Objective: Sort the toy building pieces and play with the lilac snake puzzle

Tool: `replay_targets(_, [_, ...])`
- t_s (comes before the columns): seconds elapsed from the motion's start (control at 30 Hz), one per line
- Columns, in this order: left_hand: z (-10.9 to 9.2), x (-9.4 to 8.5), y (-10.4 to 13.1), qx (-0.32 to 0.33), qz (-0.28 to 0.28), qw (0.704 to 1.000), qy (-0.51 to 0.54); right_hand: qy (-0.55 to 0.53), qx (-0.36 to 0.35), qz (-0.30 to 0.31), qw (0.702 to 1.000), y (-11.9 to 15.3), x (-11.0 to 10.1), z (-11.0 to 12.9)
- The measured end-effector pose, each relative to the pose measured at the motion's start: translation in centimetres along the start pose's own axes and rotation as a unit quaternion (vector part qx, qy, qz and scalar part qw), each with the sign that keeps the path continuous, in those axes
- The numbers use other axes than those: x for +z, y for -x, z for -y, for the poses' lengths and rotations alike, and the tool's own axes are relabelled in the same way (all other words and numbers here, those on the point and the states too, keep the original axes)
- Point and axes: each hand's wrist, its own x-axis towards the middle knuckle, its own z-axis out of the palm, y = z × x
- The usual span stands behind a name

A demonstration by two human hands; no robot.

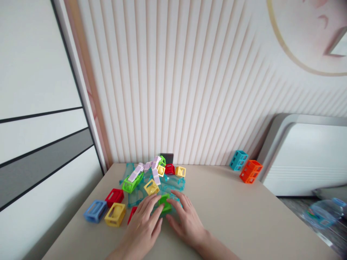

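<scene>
Between my two hands sits a green block point(165, 204) near the front of the toy pile. My left hand point(144, 225) has its fingers spread, their tips at the block's left side, and partly covers a red block point(132, 214). On the block's right side, my right hand point(185, 218) touches it with thumb and fingers apart. Just behind lies a yellow block point(151, 187) among clear teal pieces point(173, 183). Lilac pieces point(136, 172) rest on a long green block point(132, 183).
At the left of the table point(222, 202) are a blue block point(95, 211), a red one point(114, 197) and a yellow one point(115, 215). A teal stack point(238, 160) and an orange stack point(251, 171) stand at the back right. A plastic bottle point(324, 213) is beyond the table.
</scene>
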Motion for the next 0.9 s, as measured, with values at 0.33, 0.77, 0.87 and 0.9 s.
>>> replay_targets(0.33, [0.07, 0.13, 0.07, -0.001, 0.015, 1.000, -0.026, -0.041, 0.015, 0.007, 0.999, -0.11, 0.37, -0.49])
replay_targets(0.77, [0.28, 0.17, 0.20, 0.003, 0.034, 0.999, -0.041, -0.129, 0.054, -0.031, 0.990, -0.08, 0.25, -0.63])
replay_targets(0.87, [0.23, 0.01, 0.11, 0.011, 0.030, 0.999, -0.031, -0.135, 0.056, -0.038, 0.989, 0.01, 0.37, -0.73])
replay_targets(0.9, [0.18, -0.09, 0.04, 0.015, 0.027, 0.999, -0.028, -0.136, 0.054, -0.041, 0.988, 0.04, 0.39, -0.77])
